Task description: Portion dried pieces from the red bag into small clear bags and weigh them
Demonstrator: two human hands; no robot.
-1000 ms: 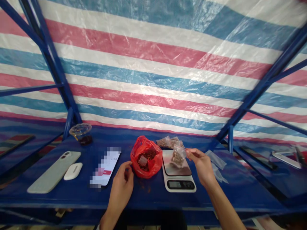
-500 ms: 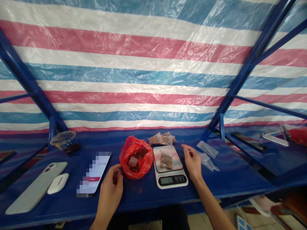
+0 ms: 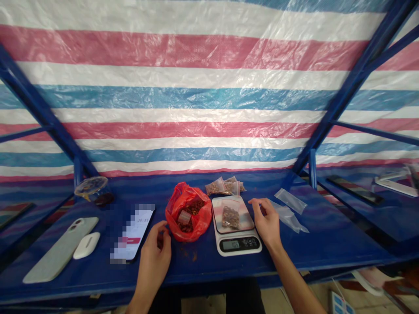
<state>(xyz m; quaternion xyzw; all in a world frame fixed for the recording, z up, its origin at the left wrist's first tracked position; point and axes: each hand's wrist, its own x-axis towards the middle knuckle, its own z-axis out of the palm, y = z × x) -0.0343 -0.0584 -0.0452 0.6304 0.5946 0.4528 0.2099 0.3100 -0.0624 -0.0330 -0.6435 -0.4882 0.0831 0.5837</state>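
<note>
The step in hand looks to be weighing: a filled bag [image 3: 231, 218] of brown bits lies on the plate of the scale [image 3: 247, 220], touched by neither hand. Just right of the scale, the right hand [image 3: 266, 220] has loosely bent fingers and holds nothing that shows. Left of the scale, the left hand [image 3: 157, 248] has curled fingers with a hollow between them, apparently holding nothing; whether they touch the red bag [image 3: 196, 235] is hard to tell. That bag stands open between this hand and the scale, with more brown bits inside. Other filled packets [image 3: 224, 186] lie behind the scale, and clear bags [image 3: 291, 200] lie to its right on the desk [image 3: 209, 266]. The moment seems to call for reading the figure; lifting the weighed bag would then need a light pinch at its top edge. The scale's display seems to begin with 10, the rest being too small to be sure of. Well left of the scale, a phone [image 3: 139, 226] shows what looks like 25:55, partly masked. No brand is legible on either.
</note>
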